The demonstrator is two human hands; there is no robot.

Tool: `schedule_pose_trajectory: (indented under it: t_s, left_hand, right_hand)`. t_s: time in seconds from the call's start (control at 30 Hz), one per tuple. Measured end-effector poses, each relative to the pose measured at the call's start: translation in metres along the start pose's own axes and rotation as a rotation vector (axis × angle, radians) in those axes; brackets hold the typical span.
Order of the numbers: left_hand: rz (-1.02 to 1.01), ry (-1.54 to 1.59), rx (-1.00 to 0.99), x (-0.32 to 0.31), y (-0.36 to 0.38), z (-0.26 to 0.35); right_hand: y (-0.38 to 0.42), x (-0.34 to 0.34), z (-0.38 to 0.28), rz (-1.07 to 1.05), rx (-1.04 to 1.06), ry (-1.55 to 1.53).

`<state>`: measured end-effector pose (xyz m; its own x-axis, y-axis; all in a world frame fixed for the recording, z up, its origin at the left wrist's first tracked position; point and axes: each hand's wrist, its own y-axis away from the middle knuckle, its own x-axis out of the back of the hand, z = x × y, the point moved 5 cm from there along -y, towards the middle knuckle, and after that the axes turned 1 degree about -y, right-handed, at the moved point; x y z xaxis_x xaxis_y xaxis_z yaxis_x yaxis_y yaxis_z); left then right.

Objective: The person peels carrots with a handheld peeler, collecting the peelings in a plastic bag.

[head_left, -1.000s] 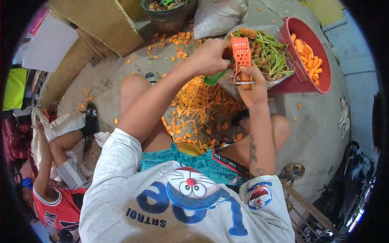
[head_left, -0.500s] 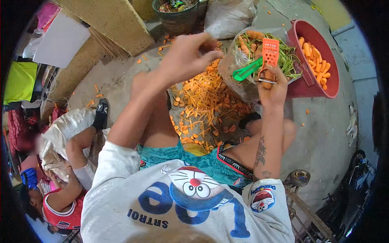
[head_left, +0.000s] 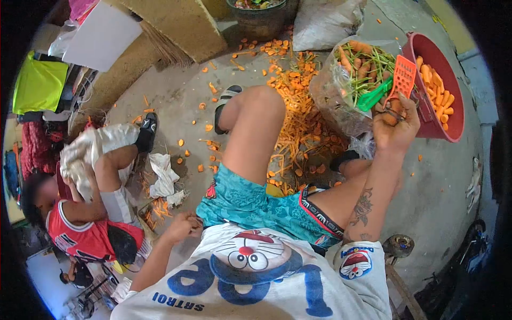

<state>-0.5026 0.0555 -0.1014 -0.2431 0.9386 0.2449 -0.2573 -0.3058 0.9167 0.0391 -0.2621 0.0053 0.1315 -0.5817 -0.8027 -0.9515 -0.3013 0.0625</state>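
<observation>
My right hand [head_left: 399, 125] grips an orange peeler [head_left: 404, 77] with a perforated flat part and a metal blade. A green piece [head_left: 375, 96], perhaps a second handle, sticks out beside it. In the same grip, an unpeeled carrot [head_left: 391, 113] lies against the blade. Behind the hand, a clear plastic bag [head_left: 333, 90] holds carrots with green stems. My left hand [head_left: 184, 226] is down at the left hip by the teal shorts [head_left: 240, 197], fingers curled; what they hold, if anything, is hidden.
A red tub [head_left: 453, 101] of peeled carrots lies tilted at the right. Carrot peelings and slices [head_left: 298, 122] cover the floor between my legs. A person in a red jersey [head_left: 80, 226] sits at the left with a pale sack [head_left: 88, 160]. A dark bin [head_left: 258, 21] and white sack [head_left: 325, 24] stand at the back.
My left hand has dropped from above the peelings to my left hip. My right hand still holds the peeler and carrot; the view has shifted.
</observation>
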Motion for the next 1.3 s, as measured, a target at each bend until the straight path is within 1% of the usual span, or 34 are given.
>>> schedule_pose_trajectory:
  t_s: [0.03, 0.07, 0.13, 0.17, 0.27, 0.3, 0.33, 0.37, 0.4, 0.47, 0.5, 0.57, 0.63, 0.7, 0.77, 0.8, 0.87, 0.9, 0.97, 1.0, 1.03, 1.07, 1.1, 1.17, 1.2, 1.27, 1.3]
  left_hand:
    - [-0.110, 0.185, 0.079, -0.011, 0.005, -0.008]
    - [-0.108, 0.192, 0.084, -0.013, 0.004, -0.008]
    - [-0.133, 0.290, -0.007, -0.014, -0.005, 0.000]
    - [-0.134, 0.292, -0.008, -0.015, -0.008, 0.001]
    - [-0.219, 0.387, -0.112, -0.016, -0.021, 0.015]
    - [-0.226, 0.380, -0.108, -0.016, -0.025, 0.020]
    - [-0.243, 0.470, -0.083, -0.017, -0.030, 0.025]
    - [-0.257, 0.560, -0.060, -0.018, -0.033, 0.029]
    - [-0.260, 0.556, -0.059, -0.018, -0.038, 0.029]
    - [-0.159, 0.458, -0.021, -0.016, -0.053, 0.019]
    - [-0.164, 0.456, -0.016, -0.020, -0.059, 0.015]
    - [-0.074, 0.419, -0.088, -0.021, -0.070, 0.010]
    - [-0.074, 0.425, -0.096, -0.017, -0.073, 0.004]
    - [-0.066, 0.434, -0.106, -0.019, -0.069, 0.004]
    - [0.114, 0.623, -0.166, -0.026, -0.053, 0.022]
    - [0.117, 0.625, -0.164, -0.030, -0.050, 0.026]
    - [0.151, 0.889, -0.276, -0.028, -0.049, 0.036]
    - [0.150, 0.886, -0.273, -0.027, -0.052, 0.039]
    - [0.211, 0.743, -0.315, -0.022, -0.054, 0.043]
    - [0.213, 0.746, -0.317, -0.021, -0.055, 0.039]
    - [0.162, 0.785, -0.339, -0.019, -0.057, 0.034]
    - [0.108, 0.820, -0.361, -0.019, -0.058, 0.030]
    - [0.104, 0.815, -0.363, -0.018, -0.058, 0.026]
    - [0.001, 0.727, -0.296, -0.021, -0.059, 0.015]
    - [0.000, 0.719, -0.294, -0.023, -0.056, 0.021]
    - [0.147, 0.640, -0.300, -0.026, -0.044, 0.038]
    - [0.149, 0.629, -0.302, -0.026, -0.056, 0.021]
  right_hand:
    - [0.003, -0.007, -0.001, 0.066, 0.019, 0.011]
    - [0.001, -0.005, 0.000, 0.064, 0.011, 0.012]
    - [-0.001, -0.008, 0.002, -0.022, -0.030, -0.017]
    - [-0.003, -0.007, 0.002, -0.023, -0.031, -0.016]
    - [-0.001, -0.008, 0.000, 0.026, -0.016, 0.016]
    - [-0.001, -0.006, -0.001, 0.052, -0.001, 0.021]
    - [-0.001, -0.003, -0.002, 0.077, 0.014, 0.025]
    - [-0.001, 0.000, -0.004, 0.083, 0.019, 0.024]
    - [-0.001, 0.003, -0.007, 0.054, 0.008, 0.010]
    - [-0.002, 0.010, -0.009, 0.034, -0.002, -0.001]
    - [-0.002, 0.010, -0.009, 0.026, -0.009, 0.004]
    - [-0.001, 0.011, -0.008, 0.021, -0.019, 0.011]
    - [0.002, 0.001, -0.006, 0.095, -0.003, 0.031]
    - [0.001, 0.003, -0.004, 0.095, -0.013, 0.029]
    - [0.000, 0.006, -0.003, 0.097, -0.022, 0.028]
    - [-0.001, 0.005, -0.002, 0.068, -0.034, 0.026]
    - [-0.002, 0.005, -0.002, 0.042, -0.042, 0.024]
    - [-0.003, 0.005, -0.002, 0.068, -0.034, 0.028]
    - [0.000, 0.001, 0.001, 0.093, -0.032, 0.033]
    - [0.001, -0.001, 0.003, 0.133, -0.041, 0.034]
    - [0.001, -0.002, 0.003, 0.172, -0.048, 0.035]
    - [0.000, 0.000, 0.001, 0.171, -0.044, 0.036]
    - [-0.001, 0.003, 0.001, 0.150, -0.042, 0.033]
    - [-0.001, 0.007, 0.000, 0.137, -0.037, 0.028]
    - [0.000, 0.004, 0.000, 0.110, -0.035, 0.038]
    - [0.001, 0.002, 0.000, 0.089, -0.031, 0.045]
    - [0.001, 0.003, 0.001, 0.092, -0.038, 0.028]
